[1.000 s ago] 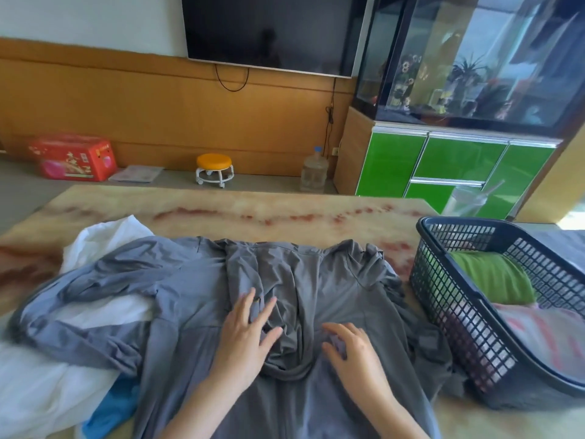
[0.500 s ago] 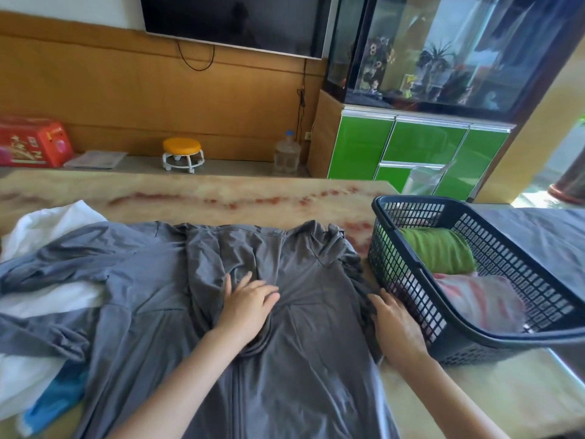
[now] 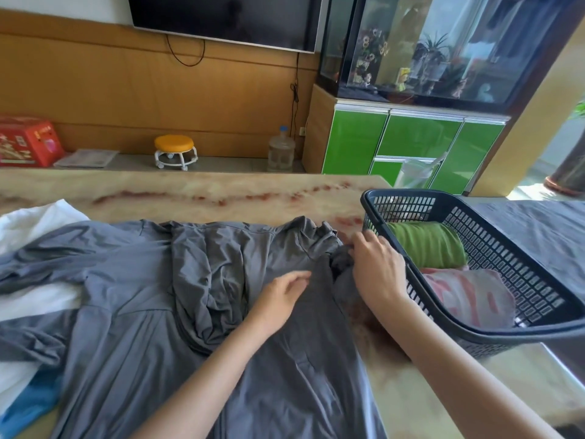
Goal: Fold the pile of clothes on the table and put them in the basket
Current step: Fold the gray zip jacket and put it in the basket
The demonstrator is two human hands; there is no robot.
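Note:
A grey hooded jacket (image 3: 133, 312) lies spread front-up across the marble table (image 3: 205, 194), its hood bunched in the middle. My left hand (image 3: 278, 296) rests flat on the jacket's chest, fingers apart. My right hand (image 3: 376, 267) grips the bunched right sleeve at the shoulder, beside the basket. The dark plastic basket (image 3: 493, 331) stands at the right and holds a folded green garment (image 3: 427, 245) and a folded pink-and-white one (image 3: 465, 296). White cloth (image 3: 34, 223) and a blue garment (image 3: 28, 403) lie under the jacket on the left.
Beyond the table are an orange stool (image 3: 174, 150), a water bottle (image 3: 281, 150), a red box (image 3: 27, 141) and a green cabinet (image 3: 411, 144) under a fish tank. A grey cloth surface (image 3: 538, 229) lies right of the basket.
My right hand moved up along the jacket's right edge and closed on the bunched sleeve. My left hand slid right off the hood onto the chest.

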